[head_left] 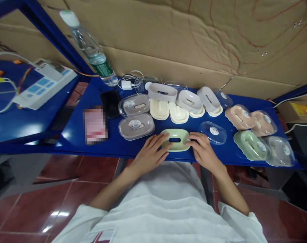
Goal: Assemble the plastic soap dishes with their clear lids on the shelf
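Note:
A light green oval soap dish piece with a slot in its middle lies near the blue table's front edge. My left hand has its fingers bent over the left end of the piece. At the other end, the fingers of my right hand hold the rim. Just right of the piece sits a clear lid with a round white label. To the left is a grey soap dish under a clear lid. Behind it stand several cream bases and grey oval tops.
On the right are lidded soap dishes in pink, green and grey. A water bottle, white charger, black phone and blurred pink packet occupy the left. Cardboard walls the back.

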{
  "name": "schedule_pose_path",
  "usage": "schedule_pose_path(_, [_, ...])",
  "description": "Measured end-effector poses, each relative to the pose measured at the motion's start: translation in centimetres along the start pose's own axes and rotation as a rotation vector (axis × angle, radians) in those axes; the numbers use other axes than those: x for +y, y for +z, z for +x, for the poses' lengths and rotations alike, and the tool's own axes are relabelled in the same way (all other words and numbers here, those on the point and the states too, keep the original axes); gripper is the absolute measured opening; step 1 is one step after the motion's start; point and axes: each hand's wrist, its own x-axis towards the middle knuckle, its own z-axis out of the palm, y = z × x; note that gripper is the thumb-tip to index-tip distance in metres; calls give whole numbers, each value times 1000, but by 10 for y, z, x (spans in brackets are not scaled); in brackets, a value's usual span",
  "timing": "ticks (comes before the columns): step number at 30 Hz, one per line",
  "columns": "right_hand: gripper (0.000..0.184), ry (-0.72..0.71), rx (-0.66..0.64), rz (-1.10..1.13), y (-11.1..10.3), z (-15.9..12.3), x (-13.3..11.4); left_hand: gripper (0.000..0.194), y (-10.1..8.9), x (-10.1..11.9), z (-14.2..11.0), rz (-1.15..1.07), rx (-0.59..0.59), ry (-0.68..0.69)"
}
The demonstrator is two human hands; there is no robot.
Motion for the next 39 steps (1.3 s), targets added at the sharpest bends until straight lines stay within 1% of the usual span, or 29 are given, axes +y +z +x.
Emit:
schedule_pose_path(2, [35,-25,6,0,1,7,-2,42,2,-1,-1,-19,25,-20])
schedule_pose_path(5, [37,-35,-2,29,3,24,-4,33,1,-1,-1,-81,51,-26])
schedule_pose_path(7, [39,13,-11,32,6,38,-1,26,-1,0,-1,-135,32,4])
schedule_pose_path(9, [40,94,-19,32,10,49,5,22,-3,0,-1,-168,27,10])
schedule_pose_path(12, [44,198,-51,51,16,55,13,20,-5,-1,-2,-183,44,-10])
schedule_pose_path(14, [48,240,-50,46,19,51,14,23,-4,-3,-3,-193,54,6])
schedule_pose_path(18, [51,294,8,-14,21,40,10,21,-1,-5,-5,-212,89,64])
schedule_pose_path(22, [47,320,-21,-27,17,42,9,22,-3,-8,-7,-296,153,48])
schedule_pose_path(26, [42,288,17,80,10,40,9,25,-10,-13,-9,-422,248,16])
schedule_pose_path(28, [38,260,30,111,9,32,6,27,-13,-15,-11,-436,321,-16])
schedule_pose_path(31, [30,228,33,114,10,11,0,30,-13,-12,-10,-387,402,-75])
schedule_pose_path(32, [26,215,64,108,11,3,-2,31,-12,-10,-9,-366,410,-85])
schedule_pose_path(34, [24,197,194,77,13,-11,-5,32,-7,-5,-5,-332,405,-91])
schedule_pose_path(36, [33,172,317,40,14,-19,-4,32,-2,-1,2,-306,377,-70])
schedule_pose_path(37, [41,148,331,22,15,-21,-3,31,0,-1,7,-290,359,-50])
schedule_pose_path(39, [53,78,270,-16,16,-18,0,28,4,-2,16,-255,317,-9])
